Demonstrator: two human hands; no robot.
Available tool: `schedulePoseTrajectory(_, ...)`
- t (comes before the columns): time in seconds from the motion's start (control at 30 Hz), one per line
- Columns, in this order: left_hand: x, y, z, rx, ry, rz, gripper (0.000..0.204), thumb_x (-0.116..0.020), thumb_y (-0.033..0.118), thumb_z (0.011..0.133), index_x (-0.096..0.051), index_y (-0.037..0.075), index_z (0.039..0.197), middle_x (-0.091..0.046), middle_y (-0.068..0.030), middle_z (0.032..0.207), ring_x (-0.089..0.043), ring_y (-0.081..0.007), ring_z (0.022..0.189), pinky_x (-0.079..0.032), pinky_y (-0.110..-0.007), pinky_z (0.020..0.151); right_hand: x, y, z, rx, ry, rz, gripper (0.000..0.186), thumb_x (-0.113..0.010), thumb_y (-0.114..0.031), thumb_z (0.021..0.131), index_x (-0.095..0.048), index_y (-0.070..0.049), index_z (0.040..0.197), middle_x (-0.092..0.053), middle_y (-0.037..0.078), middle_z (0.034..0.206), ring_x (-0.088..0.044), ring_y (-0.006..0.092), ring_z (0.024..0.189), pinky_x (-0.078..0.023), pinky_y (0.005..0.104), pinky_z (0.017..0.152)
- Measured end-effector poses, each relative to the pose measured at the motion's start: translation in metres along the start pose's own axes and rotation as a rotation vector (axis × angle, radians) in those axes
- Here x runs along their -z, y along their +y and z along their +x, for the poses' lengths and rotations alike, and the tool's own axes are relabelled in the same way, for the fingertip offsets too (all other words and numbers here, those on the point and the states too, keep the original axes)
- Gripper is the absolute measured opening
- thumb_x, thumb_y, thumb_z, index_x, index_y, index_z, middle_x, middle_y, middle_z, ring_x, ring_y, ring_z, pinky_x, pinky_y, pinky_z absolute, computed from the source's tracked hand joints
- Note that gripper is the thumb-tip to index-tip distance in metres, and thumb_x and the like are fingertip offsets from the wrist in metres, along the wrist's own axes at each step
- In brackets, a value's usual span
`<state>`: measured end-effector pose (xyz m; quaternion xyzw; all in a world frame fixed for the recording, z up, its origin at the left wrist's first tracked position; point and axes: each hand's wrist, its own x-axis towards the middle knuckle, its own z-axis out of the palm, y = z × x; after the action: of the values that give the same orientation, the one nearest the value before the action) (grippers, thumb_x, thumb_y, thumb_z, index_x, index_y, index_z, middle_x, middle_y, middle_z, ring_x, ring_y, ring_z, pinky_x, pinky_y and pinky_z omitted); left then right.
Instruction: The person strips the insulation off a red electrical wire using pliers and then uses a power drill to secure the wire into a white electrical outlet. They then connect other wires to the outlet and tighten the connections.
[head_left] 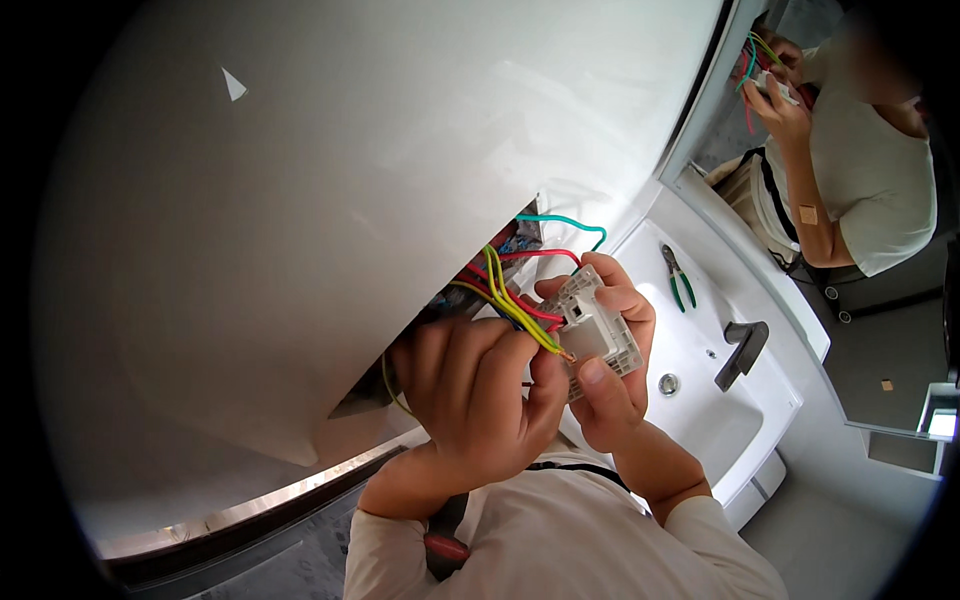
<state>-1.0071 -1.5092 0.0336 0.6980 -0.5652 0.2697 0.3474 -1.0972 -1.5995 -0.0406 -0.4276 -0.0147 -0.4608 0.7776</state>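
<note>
My right hand (622,385) grips a white wall socket or switch plate (612,345), its back side with terminals facing up. My left hand (475,385) is closed, thumb and forefinger pinching the yellow-green wires (507,302) close to their bare copper ends (569,357). Those ends lie against the edge of the plate. Red wires (540,312) run from the wall opening (518,238) to the plate's back. A green wire (570,219) loops out above and passes behind my right fingers. Part of my left hand's fingers covers the lower opening.
Below and to the right is a white washbasin (725,425) with a grey tap (742,355) and a drain (669,384). Green-handled pliers (679,278) lie in the basin. A mirror (880,330) at the right reflects my arms. The large pale wall panel (300,200) fills the left.
</note>
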Motion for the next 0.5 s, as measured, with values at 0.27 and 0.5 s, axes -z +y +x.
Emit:
schedulePoseTrajectory(0.27,0.0043,0.0054,0.0034,-0.016,-0.041,0.032,0.025,-0.071,-0.001,0.074,-0.065,0.005,0.098,-0.065,-0.0066,0.092,-0.054,-0.0276,0.080,-0.041,-0.040,0.076,0.0002,0.0029,0.0017,0.062,-0.053,0.001,0.050,-0.062,-0.019,0.098,-0.032,-0.011,0.137,-0.021,0.020,0.156,-0.044,0.0299,0.134,-0.042,0.0492,0.111)
schedulePoseTrajectory(0.5,0.0038,0.0038,0.0048,-0.033,-0.063,-0.036,0.023,-0.071,-0.002,0.077,-0.066,0.003,0.099,-0.066,-0.0078,0.091,-0.059,-0.0268,0.076,-0.042,-0.039,0.076,-0.0018,0.0069,-0.0009,0.123,-0.046,-0.055,0.044,-0.060,-0.018,0.100,-0.033,-0.012,0.134,-0.023,0.025,0.157,-0.045,0.0301,0.132,-0.043,0.0477,0.108)
